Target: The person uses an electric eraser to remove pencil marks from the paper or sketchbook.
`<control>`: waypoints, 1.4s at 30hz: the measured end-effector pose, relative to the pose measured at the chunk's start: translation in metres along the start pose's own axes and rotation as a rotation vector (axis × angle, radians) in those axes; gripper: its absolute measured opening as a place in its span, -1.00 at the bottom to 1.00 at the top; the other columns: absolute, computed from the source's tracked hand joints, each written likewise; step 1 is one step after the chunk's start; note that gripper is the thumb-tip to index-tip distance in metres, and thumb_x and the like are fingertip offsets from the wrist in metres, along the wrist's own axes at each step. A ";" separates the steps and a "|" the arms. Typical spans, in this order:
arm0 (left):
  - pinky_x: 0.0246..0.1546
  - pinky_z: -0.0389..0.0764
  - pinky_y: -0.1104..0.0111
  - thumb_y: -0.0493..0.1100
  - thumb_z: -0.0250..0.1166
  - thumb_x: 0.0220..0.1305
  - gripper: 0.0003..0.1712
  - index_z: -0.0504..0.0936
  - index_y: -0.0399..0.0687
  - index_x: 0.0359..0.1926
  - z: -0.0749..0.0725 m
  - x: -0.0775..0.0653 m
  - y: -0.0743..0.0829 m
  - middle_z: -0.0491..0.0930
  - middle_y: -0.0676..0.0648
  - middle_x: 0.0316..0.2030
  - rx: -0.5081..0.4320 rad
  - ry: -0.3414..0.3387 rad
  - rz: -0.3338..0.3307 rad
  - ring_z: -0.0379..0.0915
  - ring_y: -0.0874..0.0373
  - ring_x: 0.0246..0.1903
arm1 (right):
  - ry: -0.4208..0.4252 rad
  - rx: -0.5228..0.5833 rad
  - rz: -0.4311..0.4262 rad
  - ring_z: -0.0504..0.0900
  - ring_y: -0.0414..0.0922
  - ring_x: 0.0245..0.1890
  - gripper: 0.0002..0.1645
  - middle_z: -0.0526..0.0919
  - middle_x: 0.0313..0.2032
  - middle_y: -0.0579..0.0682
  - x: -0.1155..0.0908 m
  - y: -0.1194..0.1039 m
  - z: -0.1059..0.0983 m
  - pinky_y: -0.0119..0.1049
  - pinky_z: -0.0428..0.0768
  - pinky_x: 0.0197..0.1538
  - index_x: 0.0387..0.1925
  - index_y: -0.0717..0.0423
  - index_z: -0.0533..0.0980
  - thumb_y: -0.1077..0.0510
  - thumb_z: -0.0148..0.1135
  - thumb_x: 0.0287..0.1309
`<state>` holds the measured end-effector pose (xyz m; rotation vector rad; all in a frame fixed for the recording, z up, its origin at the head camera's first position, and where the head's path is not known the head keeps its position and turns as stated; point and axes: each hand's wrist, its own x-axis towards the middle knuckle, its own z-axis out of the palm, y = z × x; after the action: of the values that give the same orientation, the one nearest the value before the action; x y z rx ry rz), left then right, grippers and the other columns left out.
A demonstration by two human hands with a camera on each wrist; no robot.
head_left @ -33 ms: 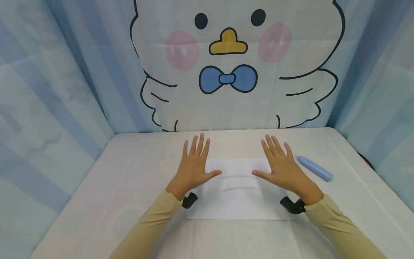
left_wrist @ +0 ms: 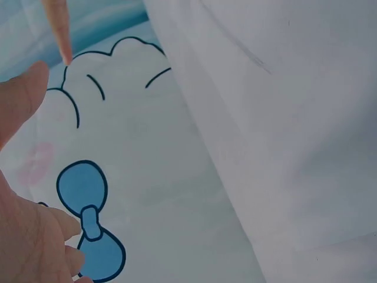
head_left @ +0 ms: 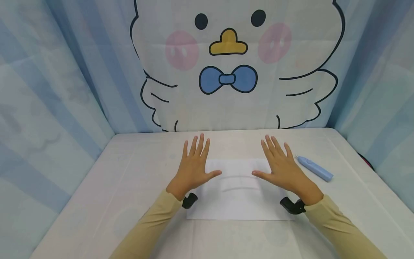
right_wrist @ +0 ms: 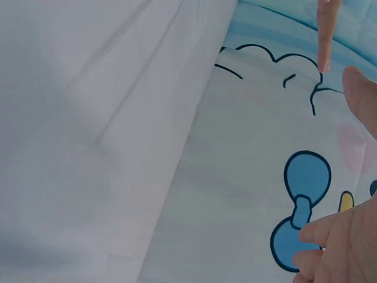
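Note:
Above the table, my left hand point(head_left: 194, 167) is held with its fingers straight and spread, the thumb pointing inward. My right hand point(head_left: 284, 169) mirrors it on the other side, and neither hand holds anything. Between and below them a white paper sheet point(head_left: 239, 205) lies flat, with faint grey curved marks across its middle. Just right of my right hand is a light blue, pen-shaped tool point(head_left: 314, 169) with a narrow tip. In the left wrist view the left hand point(left_wrist: 29, 242) appears at the left edge; the right wrist view has the right hand point(right_wrist: 347, 242) at its right edge.
A pale cloth covers the table point(head_left: 97, 201). Behind it hangs a curtain point(head_left: 226, 111) printed with a cartoon bird in a blue bow tie. Blue-striped curtains point(head_left: 38, 118) close in both sides. A black camera mount point(head_left: 292, 205) sits on each wrist.

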<state>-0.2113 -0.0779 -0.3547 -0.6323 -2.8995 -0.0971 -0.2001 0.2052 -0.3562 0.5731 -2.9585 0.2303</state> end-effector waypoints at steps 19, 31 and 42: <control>0.42 -0.36 -0.08 0.47 0.05 0.14 0.18 -0.22 -0.13 0.48 0.007 -0.005 -0.008 -0.36 -0.16 0.49 -0.024 -0.011 0.026 -0.44 -0.07 0.49 | -0.002 0.010 -0.013 -0.33 0.17 0.48 0.23 -0.27 0.48 0.23 -0.003 0.000 -0.004 0.29 -0.31 0.38 0.45 0.25 -0.21 -0.38 0.10 0.09; 0.46 -0.31 0.03 0.44 0.09 0.14 0.17 -0.23 -0.12 0.48 0.006 -0.016 -0.023 -0.37 -0.12 0.49 0.009 -0.210 0.228 -0.46 0.01 0.49 | 0.041 -0.009 -0.096 -0.28 0.15 0.49 0.18 -0.18 0.47 0.23 -0.011 0.018 -0.013 0.22 -0.35 0.41 0.45 0.24 -0.17 -0.32 0.15 0.11; 0.47 -0.29 0.10 0.50 0.10 0.06 0.22 -0.14 -0.13 0.47 0.025 -0.015 -0.042 -0.25 -0.12 0.50 0.018 -0.377 0.336 -0.35 0.03 0.49 | -0.047 0.006 -0.003 -0.36 0.18 0.48 0.13 -0.17 0.44 0.35 -0.030 0.096 -0.003 0.27 -0.43 0.37 0.43 0.34 -0.15 -0.23 0.16 0.15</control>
<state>-0.2197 -0.1197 -0.3836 -1.2437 -3.0803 0.1028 -0.2082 0.3045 -0.3694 0.5924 -3.0028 0.2281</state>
